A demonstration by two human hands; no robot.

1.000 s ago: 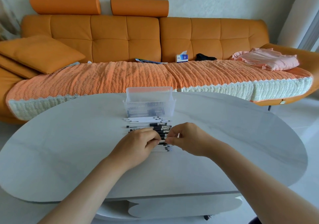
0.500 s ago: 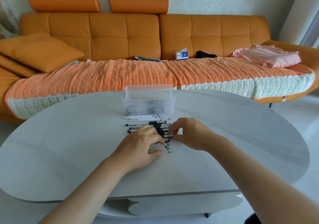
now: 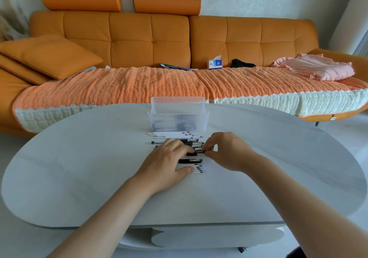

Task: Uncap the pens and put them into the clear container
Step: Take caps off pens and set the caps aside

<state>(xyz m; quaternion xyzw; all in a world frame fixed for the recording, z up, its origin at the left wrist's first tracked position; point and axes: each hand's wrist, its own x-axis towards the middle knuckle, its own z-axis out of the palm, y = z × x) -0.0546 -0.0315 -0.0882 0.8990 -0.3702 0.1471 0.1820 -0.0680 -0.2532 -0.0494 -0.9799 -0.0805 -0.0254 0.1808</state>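
Where the white oval table fills the middle of the view, holdings are listed as follows.

1. Row of black and white pens: lying side by side on the tabletop, each crosswise to the person. The row runs from just in front of the container back to the hands. White barrels lie at the far and near ends, black ones between.

2. Clear ribbed plastic container: rectangular and upright, at the far end of the row just beside the farthest pens. Dark and pale pen shapes show through its front wall; their count cannot be told.

3. Left hand: palm down over the left part of the row. Its fingers are loosely bent and rest on top of the black pens. The thumb lies apart beside the nearest white pens, and nothing is clasped.

4. Right hand: at the right ends of the pens. Thumb and forefinger are closed in a pinch on the right end of one black pen, which lies in the row. Whether its cap has parted cannot be told.

5. Background: long orange tufted sofa, orange woven throw with cream border, orange cushion, blue and white tissue box, folded pink garment.
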